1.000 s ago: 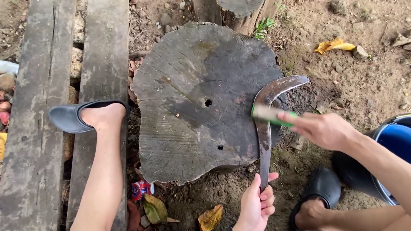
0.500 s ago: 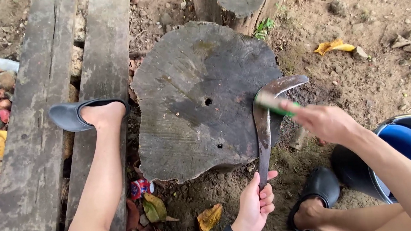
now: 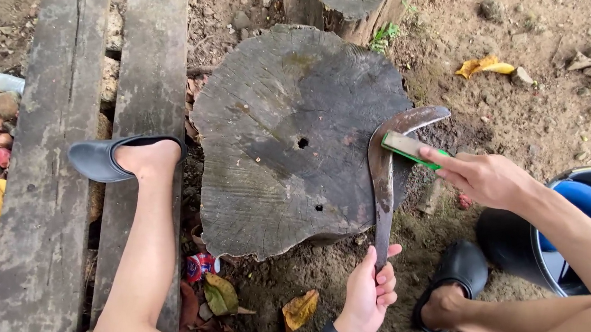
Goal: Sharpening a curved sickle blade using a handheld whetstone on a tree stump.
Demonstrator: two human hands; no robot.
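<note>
Right hand [image 3: 487, 177] has slid its green block [image 3: 410, 149] slightly along the sickle [image 3: 383, 174].
Left hand [image 3: 368, 294] fingers grip the handle; right fingers pinch the block.

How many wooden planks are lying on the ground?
2: a left plank beside the stones, and a right plank under the slippered foot. Others may lie outside the view.

The sickle's handle [image 3: 380, 260] was hidden inside the left fingers [image 3: 386, 286]; beyond the right fingers [image 3: 440, 157], the bucket [image 3: 582, 201], perhaps plastic, ran off-frame.
</note>
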